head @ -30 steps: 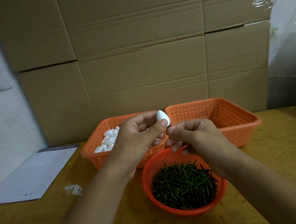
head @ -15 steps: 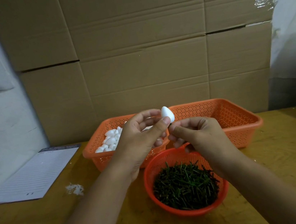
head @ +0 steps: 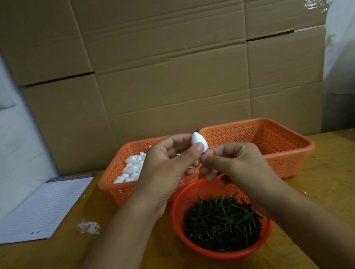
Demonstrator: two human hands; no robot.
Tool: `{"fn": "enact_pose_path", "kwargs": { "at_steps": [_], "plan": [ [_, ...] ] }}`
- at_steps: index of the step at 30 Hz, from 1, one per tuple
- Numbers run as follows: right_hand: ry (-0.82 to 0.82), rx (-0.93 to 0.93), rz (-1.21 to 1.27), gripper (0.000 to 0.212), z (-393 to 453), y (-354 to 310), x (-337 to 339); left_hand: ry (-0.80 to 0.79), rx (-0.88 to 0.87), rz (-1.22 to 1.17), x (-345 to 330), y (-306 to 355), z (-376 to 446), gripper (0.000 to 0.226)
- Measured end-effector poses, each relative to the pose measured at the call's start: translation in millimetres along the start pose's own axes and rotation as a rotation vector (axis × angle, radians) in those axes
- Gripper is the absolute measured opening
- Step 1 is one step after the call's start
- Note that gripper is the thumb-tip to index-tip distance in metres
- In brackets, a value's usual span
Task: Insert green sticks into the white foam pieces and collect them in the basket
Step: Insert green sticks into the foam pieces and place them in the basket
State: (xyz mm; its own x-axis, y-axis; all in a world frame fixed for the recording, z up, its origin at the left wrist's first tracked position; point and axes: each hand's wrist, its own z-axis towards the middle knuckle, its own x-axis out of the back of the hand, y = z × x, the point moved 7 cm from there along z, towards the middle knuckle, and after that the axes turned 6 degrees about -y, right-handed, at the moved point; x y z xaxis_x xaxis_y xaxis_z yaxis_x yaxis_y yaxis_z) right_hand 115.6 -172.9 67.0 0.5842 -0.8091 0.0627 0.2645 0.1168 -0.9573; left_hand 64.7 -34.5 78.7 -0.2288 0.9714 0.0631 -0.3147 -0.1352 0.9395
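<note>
My left hand [head: 167, 165] pinches a white egg-shaped foam piece [head: 198, 141] between thumb and fingers, held up above the baskets. My right hand [head: 236, 162] sits just below and right of it, thumb and forefinger pinched together at the foam's lower end; the green stick between them is hidden. A round orange bowl [head: 221, 253] full of green sticks [head: 221, 223] stands under my right wrist. The left orange basket [head: 121, 191] holds several white foam pieces [head: 131, 168]. The right orange basket [head: 288, 160] shows nothing inside.
A lined notepad [head: 40, 211] lies at the left on the wooden table [head: 348, 190]. A small white crumb pile [head: 89, 227] lies beside it. Cardboard boxes [head: 163, 68] wall off the back, just behind the baskets.
Both hands have risen slightly together with the foam piece, which has tilted a little to the right. My right fingers stay pinched at its lower end.
</note>
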Motion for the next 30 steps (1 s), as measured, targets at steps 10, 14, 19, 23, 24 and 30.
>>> {"fn": "enact_pose_path", "kwargs": {
  "at_steps": [10, 14, 19, 23, 24, 30],
  "plan": [
    [-0.036, -0.013, 0.03, 0.01, 0.3, -0.1, 0.7, -0.026, 0.038, -0.07, -0.1, -3.6, 0.9, 0.041],
    [-0.094, -0.035, 0.068, 0.016, 0.3, 0.1, -2.5, -0.054, 0.116, -0.162, -1.9, -8.2, 1.8, 0.04],
    [-0.146, -0.059, 0.082, 0.016, 0.2, 1.5, -6.0, -0.124, 0.155, -0.194, -4.7, -10.9, 1.3, 0.047],
    [-0.159, -0.047, 0.06, 0.018, -0.4, 1.0, -6.6, -0.135, 0.146, -0.186, -3.9, -9.5, 1.3, 0.05],
    [-0.158, -0.042, 0.055, 0.017, -0.4, 0.7, -6.8, -0.135, 0.14, -0.181, -3.8, -9.3, 1.4, 0.051],
    [-0.158, -0.021, 0.012, 0.018, -1.0, -0.4, -6.1, -0.141, 0.106, -0.085, -1.9, -7.5, 1.1, 0.044]
  ]
}}
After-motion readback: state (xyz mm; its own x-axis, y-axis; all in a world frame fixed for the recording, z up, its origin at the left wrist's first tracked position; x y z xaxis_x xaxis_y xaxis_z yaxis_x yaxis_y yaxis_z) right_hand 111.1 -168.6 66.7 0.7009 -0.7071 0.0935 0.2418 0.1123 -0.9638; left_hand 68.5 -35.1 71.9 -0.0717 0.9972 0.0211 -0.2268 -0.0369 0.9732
